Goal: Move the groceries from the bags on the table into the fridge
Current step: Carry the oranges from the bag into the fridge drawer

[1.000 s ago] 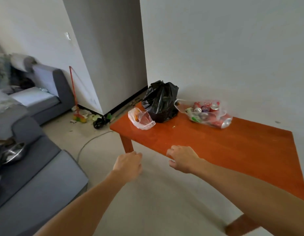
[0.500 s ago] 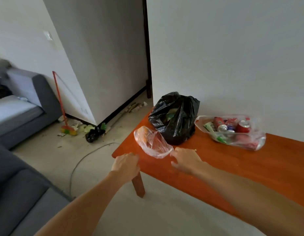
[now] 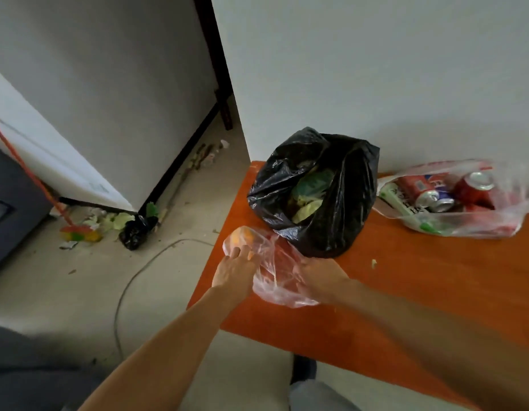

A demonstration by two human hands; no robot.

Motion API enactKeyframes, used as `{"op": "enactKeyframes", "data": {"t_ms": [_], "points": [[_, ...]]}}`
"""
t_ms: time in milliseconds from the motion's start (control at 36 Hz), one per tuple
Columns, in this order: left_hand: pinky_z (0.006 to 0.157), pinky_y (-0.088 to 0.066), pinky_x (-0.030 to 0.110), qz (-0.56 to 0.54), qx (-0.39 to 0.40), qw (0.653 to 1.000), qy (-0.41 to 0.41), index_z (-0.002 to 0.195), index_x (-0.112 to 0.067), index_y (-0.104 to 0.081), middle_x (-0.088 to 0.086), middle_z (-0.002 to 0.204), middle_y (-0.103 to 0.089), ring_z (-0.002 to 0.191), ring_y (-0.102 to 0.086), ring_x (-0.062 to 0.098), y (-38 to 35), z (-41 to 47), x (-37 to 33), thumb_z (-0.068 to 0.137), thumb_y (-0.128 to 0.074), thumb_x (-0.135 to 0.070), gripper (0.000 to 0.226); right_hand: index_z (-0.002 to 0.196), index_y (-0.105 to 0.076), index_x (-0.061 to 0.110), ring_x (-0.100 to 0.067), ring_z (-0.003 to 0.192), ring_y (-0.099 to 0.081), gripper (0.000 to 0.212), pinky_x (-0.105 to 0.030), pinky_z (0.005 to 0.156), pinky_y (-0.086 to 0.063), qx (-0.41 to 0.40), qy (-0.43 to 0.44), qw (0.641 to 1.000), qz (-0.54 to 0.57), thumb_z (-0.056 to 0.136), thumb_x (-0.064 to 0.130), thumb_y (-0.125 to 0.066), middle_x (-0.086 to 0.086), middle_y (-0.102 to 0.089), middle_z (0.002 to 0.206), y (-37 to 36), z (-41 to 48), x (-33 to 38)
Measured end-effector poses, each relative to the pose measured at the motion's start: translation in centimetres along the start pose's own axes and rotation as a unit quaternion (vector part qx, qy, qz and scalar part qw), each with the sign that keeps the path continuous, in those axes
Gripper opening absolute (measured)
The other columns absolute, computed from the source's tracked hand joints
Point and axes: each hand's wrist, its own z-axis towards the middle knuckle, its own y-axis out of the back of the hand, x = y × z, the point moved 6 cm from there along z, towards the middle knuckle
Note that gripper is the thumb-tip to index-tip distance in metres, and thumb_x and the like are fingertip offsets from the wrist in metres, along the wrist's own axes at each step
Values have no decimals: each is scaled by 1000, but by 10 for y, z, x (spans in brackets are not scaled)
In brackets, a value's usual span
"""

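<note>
- Orange-brown wooden table [image 3: 420, 295], its far edge against a white wall.
- Black bag [image 3: 343, 223] stands at the far left corner, top open.
- Bag of cans [image 3: 494, 222] lies along the far edge, right of the black bag and apart from it.
- Small clear bag [image 3: 282, 281] sits by the left edge, just in front of the black bag.
- Pale crumb [image 3: 373, 263] lies on bare wood mid-table.

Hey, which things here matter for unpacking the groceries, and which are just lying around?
For the job:
- small clear bag, something orange inside, left hand and right hand on it
- black bag of greens
- bag of cans
- table

Lying about:
- broom
- floor litter
- floor bag, black
- cable
</note>
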Motion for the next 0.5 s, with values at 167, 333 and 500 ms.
{"op": "enactKeyframes", "data": {"t_ms": [167,333,500], "points": [[115,-31,46,83,43,987,-131,142,-31,-44,2,158,-22,142,-27,28,-29,60,19,91,-58,-7,59,126,-54,13,-19,112,-58,36,-33,79,-53,62,2,998,12,99,32,-39,-5,-57,129,-34,52,-3],[88,-51,33,48,57,987,-142,127,-26,-59,-4,129,-59,113,-60,19,-32,98,56,93,-50,-7,40,120,-56,17,-21,104,-61,32,-37,80,-55,88,-32,995,45,97,36,-44,-4,-59,127,-48,78,-10],[88,-49,33,63,62,987,-137,135,-24,-47,0,129,-58,113,-60,24,-40,121,113,94,-52,-15,43,117,-61,20,-20,102,-64,36,-36,82,-54,24,-111,989,91,98,43,-39,-1,-62,125,-52,108,-1]]}}
